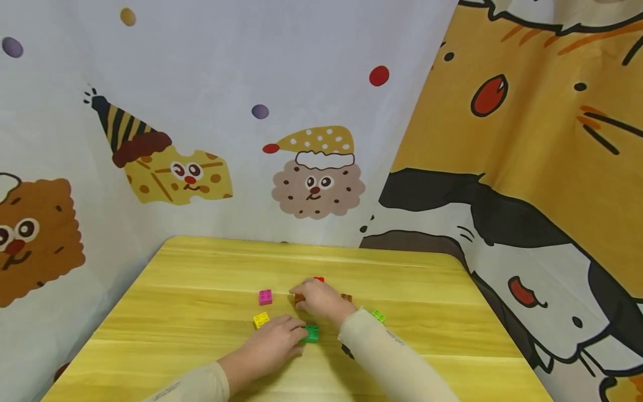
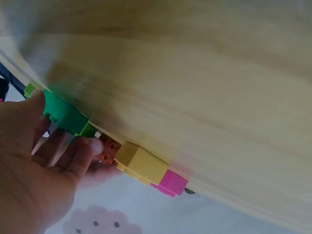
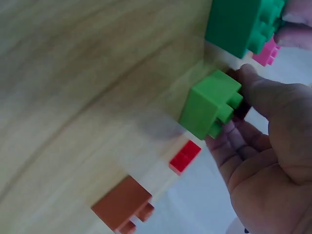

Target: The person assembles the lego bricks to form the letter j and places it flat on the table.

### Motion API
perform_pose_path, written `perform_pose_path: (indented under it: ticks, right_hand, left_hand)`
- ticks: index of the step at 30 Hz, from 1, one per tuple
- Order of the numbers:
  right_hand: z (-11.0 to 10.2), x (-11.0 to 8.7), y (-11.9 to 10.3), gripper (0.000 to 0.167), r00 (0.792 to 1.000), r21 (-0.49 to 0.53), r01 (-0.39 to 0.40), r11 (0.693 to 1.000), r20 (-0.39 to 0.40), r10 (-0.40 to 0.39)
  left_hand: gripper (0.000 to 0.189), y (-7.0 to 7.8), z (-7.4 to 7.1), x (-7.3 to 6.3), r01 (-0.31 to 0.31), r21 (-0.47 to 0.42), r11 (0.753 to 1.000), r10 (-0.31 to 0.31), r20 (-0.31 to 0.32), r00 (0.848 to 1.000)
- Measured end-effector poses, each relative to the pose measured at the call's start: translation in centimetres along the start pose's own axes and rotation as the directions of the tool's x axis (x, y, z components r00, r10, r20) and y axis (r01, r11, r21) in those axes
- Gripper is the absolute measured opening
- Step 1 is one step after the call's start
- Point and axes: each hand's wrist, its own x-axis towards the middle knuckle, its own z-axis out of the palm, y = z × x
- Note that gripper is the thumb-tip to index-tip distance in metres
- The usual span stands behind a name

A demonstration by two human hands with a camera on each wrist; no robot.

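Note:
On the wooden table point(image 1: 211, 273), my left hand point(image 1: 273, 340) grips a dark green brick point(image 1: 312, 334), its thumb and fingers against it in the left wrist view. Farther forward, my right hand point(image 1: 321, 301) pinches a brown brick point(image 1: 299, 298), mostly covered by the fingers. Close by that hand stands a light green brick point(image 3: 209, 105), apart from the thumb in the right wrist view. A yellow brick point(image 1: 261, 320) lies just beyond the left hand, with a pink brick point(image 1: 265, 297) behind it.
A red brick point(image 1: 318, 278) peeks out behind the right hand. Another brown brick point(image 1: 346, 297) and a second light green brick point(image 1: 378, 316) lie to its right. A dark piece point(image 1: 347, 351) is partly hidden by the right sleeve point(image 1: 392, 357). Printed cloth point(image 1: 211, 67) hangs behind the table.

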Motion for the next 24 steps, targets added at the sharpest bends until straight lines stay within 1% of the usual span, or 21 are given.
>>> perform_pose_path:
  ticks: [3, 6, 8, 12, 16, 19, 21, 24]
  right_hand:
    - [0.3, 0.0, 0.1, 0.035, 1.000, 0.034, -0.020, 0.999, -0.014, 0.020]
    - [0.1, -0.3, 0.2, 0.031, 0.997, 0.085, -0.040, 0.996, -0.069, 0.046]
    - [-0.3, -0.8, 0.3, 0.029, 0.991, 0.151, -0.053, 0.987, -0.110, 0.070]
    - [-1.3, -2.7, 1.1, 0.029, 0.976, 0.265, -0.055, 0.963, -0.189, 0.107]
    - [-2.0, -5.5, 2.0, 0.032, 0.965, 0.357, 0.008, 0.934, -0.249, 0.087]
    - [-1.8, -7.6, 2.6, 0.034, 0.966, 0.419, 0.042, 0.907, -0.248, 0.070]
    - [-1.4, -8.9, 2.9, 0.034, 0.972, 0.462, 0.030, 0.887, -0.220, 0.081]
    - [-0.4, -10.4, 3.1, 0.032, 0.980, 0.497, 0.024, 0.868, -0.182, 0.077]
  left_hand:
    - [0.030, 0.0, 0.1, 0.2, -0.004, 0.000, 1.000, 0.004, -0.019, 1.000]
    - [0.030, -0.1, 0.1, 0.3, -0.002, -0.027, 1.000, 0.002, -0.028, 1.000]
    - [0.031, 0.0, 0.0, 0.3, 0.002, -0.058, 0.998, -0.004, -0.029, 1.000]
    - [0.034, 0.0, -0.2, 0.3, 0.019, -0.124, 0.992, -0.021, -0.016, 1.000]
    - [0.037, -0.1, -0.3, 0.3, 0.036, -0.169, 0.985, -0.037, -0.002, 0.999]
    - [0.039, -0.1, -0.3, 0.3, 0.045, -0.187, 0.981, -0.044, 0.005, 0.999]
    - [0.039, -0.2, -0.3, 0.2, 0.048, -0.192, 0.980, -0.048, 0.007, 0.999]
    - [0.036, -0.3, -0.2, 0.2, 0.061, -0.200, 0.978, -0.062, 0.005, 0.998]
